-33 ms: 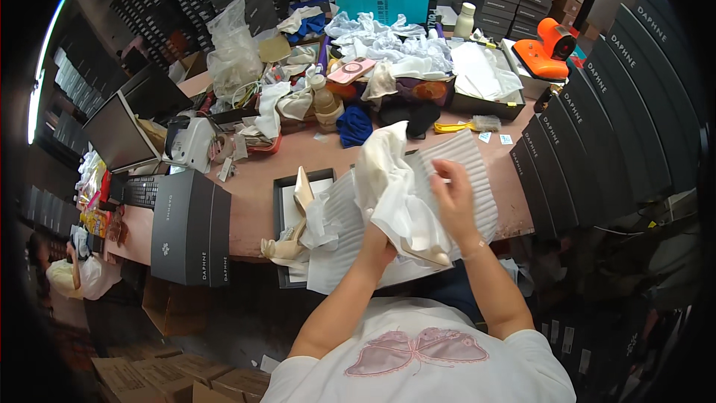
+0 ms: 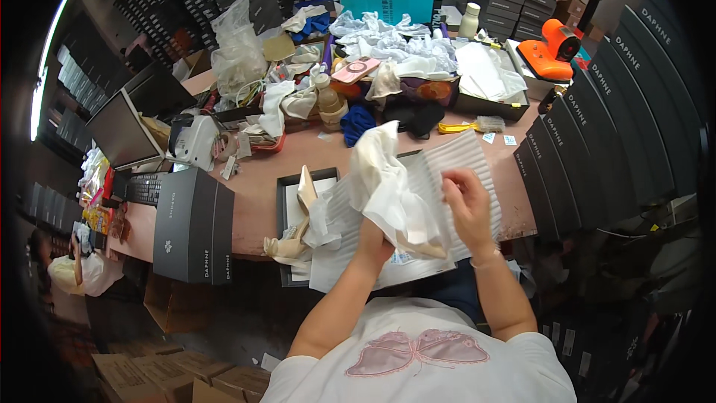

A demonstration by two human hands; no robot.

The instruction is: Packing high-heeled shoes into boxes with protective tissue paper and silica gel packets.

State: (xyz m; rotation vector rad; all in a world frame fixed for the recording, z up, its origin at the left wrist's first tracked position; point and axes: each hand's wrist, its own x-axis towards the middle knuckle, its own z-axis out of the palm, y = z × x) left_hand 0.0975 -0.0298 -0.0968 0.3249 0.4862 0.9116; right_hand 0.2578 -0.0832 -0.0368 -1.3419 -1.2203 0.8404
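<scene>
One hand, the left hand (image 2: 375, 240), held up a white bundle (image 2: 388, 205) from below. Its fingers were partly hidden by the bundle, but they looked wrapped around the low end. The bundle was loose and crinkly, and it stood tilted up in front of the person's white shirt (image 2: 418, 351), over a ribbed white sheet (image 2: 479, 157). The right hand (image 2: 470, 209) was just to the right of the bundle, not touching it. Its fingers were bent in, with the tips close together, and I cannot tell if they pinched something tiny.

The sheet lay over part of an open dark box (image 2: 282, 201) on the pink desk (image 2: 252, 224). In that box was a beige shoe (image 2: 306, 192), with one end poking out over the left wall. Crumpled white paper (image 2: 324, 222) sat next to the shoe.

A big dark closed box (image 2: 183, 227) stood farther left. Behind the bundle were a blue cloth (image 2: 358, 125), a black cloth (image 2: 426, 118) and a brush (image 2: 456, 127) with a yellow handle. A tall stack of dark boxes (image 2: 570, 142) rose on the right.
</scene>
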